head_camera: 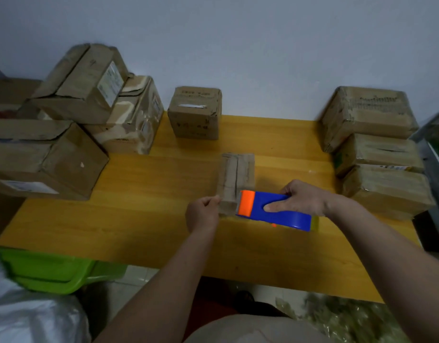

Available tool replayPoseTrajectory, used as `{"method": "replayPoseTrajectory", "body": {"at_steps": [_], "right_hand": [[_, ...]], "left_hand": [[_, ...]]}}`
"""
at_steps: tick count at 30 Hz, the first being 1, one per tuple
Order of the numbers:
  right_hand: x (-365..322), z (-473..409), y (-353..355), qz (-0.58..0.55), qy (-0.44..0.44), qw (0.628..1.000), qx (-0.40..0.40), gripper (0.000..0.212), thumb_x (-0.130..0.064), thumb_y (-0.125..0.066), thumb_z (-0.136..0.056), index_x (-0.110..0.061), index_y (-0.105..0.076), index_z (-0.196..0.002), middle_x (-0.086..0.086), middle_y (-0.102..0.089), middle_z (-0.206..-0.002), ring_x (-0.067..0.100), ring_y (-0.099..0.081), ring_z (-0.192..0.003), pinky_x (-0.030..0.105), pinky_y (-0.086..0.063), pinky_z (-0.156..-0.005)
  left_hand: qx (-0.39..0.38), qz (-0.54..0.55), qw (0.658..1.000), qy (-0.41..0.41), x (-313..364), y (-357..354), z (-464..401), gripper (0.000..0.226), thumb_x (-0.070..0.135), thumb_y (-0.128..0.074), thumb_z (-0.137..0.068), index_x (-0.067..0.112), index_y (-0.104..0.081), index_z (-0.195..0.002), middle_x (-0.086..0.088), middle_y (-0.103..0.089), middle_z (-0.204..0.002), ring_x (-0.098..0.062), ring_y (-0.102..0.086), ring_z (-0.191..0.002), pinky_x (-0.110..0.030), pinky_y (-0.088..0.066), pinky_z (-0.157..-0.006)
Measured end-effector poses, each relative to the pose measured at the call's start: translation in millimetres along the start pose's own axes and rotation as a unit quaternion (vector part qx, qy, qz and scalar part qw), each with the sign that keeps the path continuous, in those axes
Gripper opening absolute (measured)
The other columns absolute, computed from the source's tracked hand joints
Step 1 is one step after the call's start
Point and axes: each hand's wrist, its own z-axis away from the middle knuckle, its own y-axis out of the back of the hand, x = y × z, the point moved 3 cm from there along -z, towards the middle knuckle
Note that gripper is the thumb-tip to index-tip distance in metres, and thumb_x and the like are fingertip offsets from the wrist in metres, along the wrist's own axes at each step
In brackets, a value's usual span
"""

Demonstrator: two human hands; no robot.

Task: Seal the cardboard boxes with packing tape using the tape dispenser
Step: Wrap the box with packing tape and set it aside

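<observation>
A small box [234, 179] lies mid-worktop [144, 194]. The left hand [202, 214] pinches its near corner, fingers curled; the right hand [304, 200] has fingers clamped round the blue tape dispenser [273, 210] against the box's near end.

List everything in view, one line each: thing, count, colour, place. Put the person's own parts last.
small box: 1, brown, table centre, under the dispenser's front
tape dispenser: 1, blue with orange front, on the small box's near end
cube box: 1, brown, back of table by the wall
left boxes: at least 4, brown, piled at table's left
right boxes: 3, brown, stacked at table's right
table: 1, yellow wood
bin: 1, green, lower left beside the table
wall: 1, pale, behind the table
left hand: holds the small box's near left corner
right hand: grips the dispenser
</observation>
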Motion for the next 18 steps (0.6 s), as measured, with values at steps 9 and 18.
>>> {"method": "replayPoseTrajectory", "body": {"at_steps": [9,18], "right_hand": [[-36,-26,3,0.113,-0.018,0.993,0.016,0.051,-0.052,-0.073,-0.075,-0.003,-0.067,-0.086,0.013,-0.067,-0.081,0.027,-0.063,-0.074,0.035,-0.049,-0.066],[-36,-39,-4,0.147,-0.054,0.988,0.012,0.06,-0.056,-0.07,-0.075,0.001,-0.066,-0.095,0.017,-0.068,-0.091,0.034,-0.065,-0.089,0.033,-0.044,-0.067]], "left_hand": [[0.058,-0.118,0.991,-0.031,-9,-2,-13,0.031,0.035,-0.055,-0.096,0.015,-0.074,-0.081,-0.01,-0.07,-0.083,-0.023,-0.053,-0.068,-0.03,-0.03,-0.061],[0.003,-0.143,0.987,-0.07,-22,-17,-21,0.039,0.027,-0.043,-0.101,0.015,-0.056,-0.066,-0.011,-0.063,-0.075,-0.025,-0.053,-0.071,-0.03,-0.033,-0.053]]}}
